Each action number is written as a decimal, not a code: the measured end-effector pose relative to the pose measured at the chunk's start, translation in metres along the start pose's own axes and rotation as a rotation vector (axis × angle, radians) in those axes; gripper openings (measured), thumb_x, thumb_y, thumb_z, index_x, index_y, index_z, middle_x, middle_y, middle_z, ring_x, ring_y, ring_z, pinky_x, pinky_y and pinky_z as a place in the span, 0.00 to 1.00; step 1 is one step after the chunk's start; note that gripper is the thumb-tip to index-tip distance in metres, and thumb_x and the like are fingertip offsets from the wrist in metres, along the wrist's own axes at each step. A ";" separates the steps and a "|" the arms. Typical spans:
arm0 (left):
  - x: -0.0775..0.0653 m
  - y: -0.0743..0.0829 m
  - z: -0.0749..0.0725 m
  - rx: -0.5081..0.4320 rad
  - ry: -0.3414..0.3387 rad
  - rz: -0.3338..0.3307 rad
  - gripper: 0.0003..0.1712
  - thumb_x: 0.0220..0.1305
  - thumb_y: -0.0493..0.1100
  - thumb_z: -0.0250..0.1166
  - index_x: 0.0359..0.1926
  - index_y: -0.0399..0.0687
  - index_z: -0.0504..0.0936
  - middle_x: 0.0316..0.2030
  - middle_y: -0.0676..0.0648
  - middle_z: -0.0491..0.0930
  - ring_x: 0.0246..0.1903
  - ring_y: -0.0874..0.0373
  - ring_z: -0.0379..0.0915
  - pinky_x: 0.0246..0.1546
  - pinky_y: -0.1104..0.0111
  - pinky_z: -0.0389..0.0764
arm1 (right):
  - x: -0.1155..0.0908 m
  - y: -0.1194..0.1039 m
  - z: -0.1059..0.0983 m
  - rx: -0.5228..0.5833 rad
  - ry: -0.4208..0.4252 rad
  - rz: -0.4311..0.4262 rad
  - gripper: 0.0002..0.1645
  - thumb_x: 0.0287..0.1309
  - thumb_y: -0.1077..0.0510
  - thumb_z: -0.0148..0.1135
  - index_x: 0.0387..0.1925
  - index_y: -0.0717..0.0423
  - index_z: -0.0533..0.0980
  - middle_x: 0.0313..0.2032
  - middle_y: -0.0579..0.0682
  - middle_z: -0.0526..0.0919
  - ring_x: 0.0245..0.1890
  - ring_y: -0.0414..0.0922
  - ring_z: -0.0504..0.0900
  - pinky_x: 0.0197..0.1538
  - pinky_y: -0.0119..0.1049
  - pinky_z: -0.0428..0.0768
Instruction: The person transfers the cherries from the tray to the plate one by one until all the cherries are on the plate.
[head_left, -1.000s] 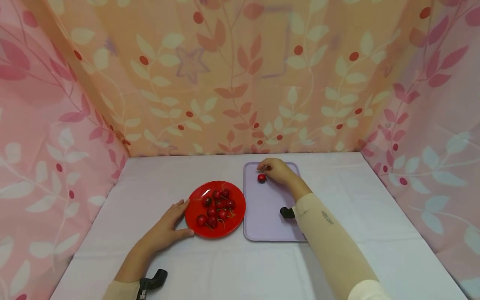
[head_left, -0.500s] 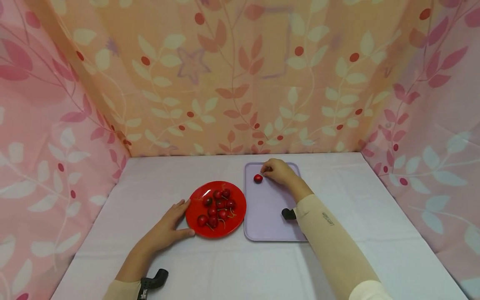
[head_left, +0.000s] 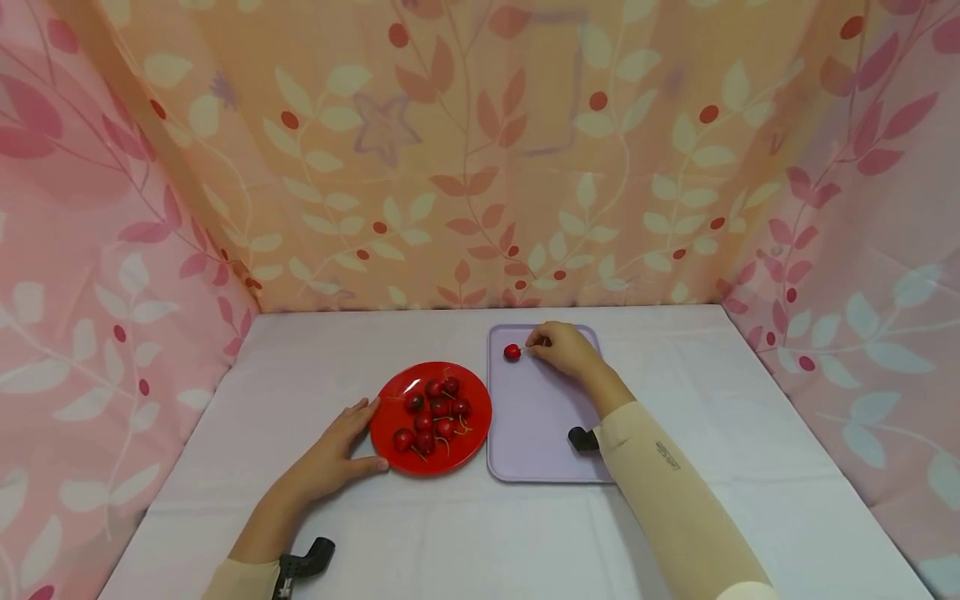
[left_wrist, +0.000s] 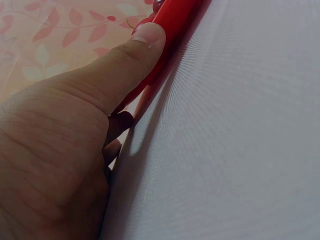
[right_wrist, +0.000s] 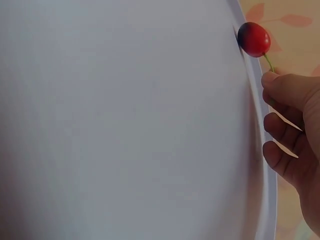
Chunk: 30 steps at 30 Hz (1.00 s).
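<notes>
In the head view a red plate point(head_left: 475, 439) bears a cluster of dark red cherries point(head_left: 424, 422) with stems. My left hand point(head_left: 333, 454) rests at its left edge, thumb and fingers spread apart. The left wrist view has that thumb point(left_wrist: 135, 60) lying on the red rim; the other fingers are partly hidden. At the far end of the lilac tray point(head_left: 536, 433) my right hand point(head_left: 564, 348) pinches a single cherry point(head_left: 512, 352) by its stem. In the right wrist view thumb and forefinger hold the green stem point(right_wrist: 269, 61), and the fruit hangs close to the tray's surface.
Plate and tray stand side by side, nearly touching, on a white cloth-covered table point(head_left: 450, 533). Patterned curtains point(head_left: 480, 150) close off the back and both sides. A black wrist mount point(head_left: 307, 562) sits on the left forearm, another point(head_left: 583, 439) on the right.
The cherry has shifted a little left and slightly away from me over the tray, and its stem now shows between fruit and fingertips. The right hand has edged right. My left hand stays put.
</notes>
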<state>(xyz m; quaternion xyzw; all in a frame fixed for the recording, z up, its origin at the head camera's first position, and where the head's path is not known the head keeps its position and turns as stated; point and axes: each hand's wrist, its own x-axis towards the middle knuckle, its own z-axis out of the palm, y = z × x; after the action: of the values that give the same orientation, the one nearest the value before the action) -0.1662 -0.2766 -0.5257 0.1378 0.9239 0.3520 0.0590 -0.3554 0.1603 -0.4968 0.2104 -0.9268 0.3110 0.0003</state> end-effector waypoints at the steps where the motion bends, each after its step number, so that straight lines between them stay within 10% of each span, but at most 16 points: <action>1: 0.000 0.000 0.000 -0.002 -0.001 0.000 0.62 0.53 0.68 0.74 0.82 0.60 0.53 0.80 0.41 0.52 0.79 0.33 0.41 0.72 0.32 0.51 | -0.001 -0.001 0.000 0.001 0.003 0.002 0.03 0.64 0.57 0.70 0.38 0.49 0.85 0.38 0.46 0.85 0.41 0.45 0.80 0.52 0.41 0.79; 30: 0.000 0.001 0.000 -0.001 -0.006 0.005 0.61 0.54 0.68 0.74 0.82 0.59 0.53 0.80 0.40 0.52 0.79 0.32 0.40 0.72 0.32 0.50 | -0.022 -0.054 -0.001 0.122 0.070 -0.119 0.03 0.62 0.59 0.72 0.37 0.49 0.86 0.35 0.44 0.85 0.37 0.42 0.81 0.44 0.37 0.79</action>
<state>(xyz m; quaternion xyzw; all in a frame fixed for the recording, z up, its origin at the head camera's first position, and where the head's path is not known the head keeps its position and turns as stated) -0.1657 -0.2764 -0.5248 0.1413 0.9232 0.3521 0.0607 -0.3139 0.1308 -0.4673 0.2537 -0.8914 0.3736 0.0386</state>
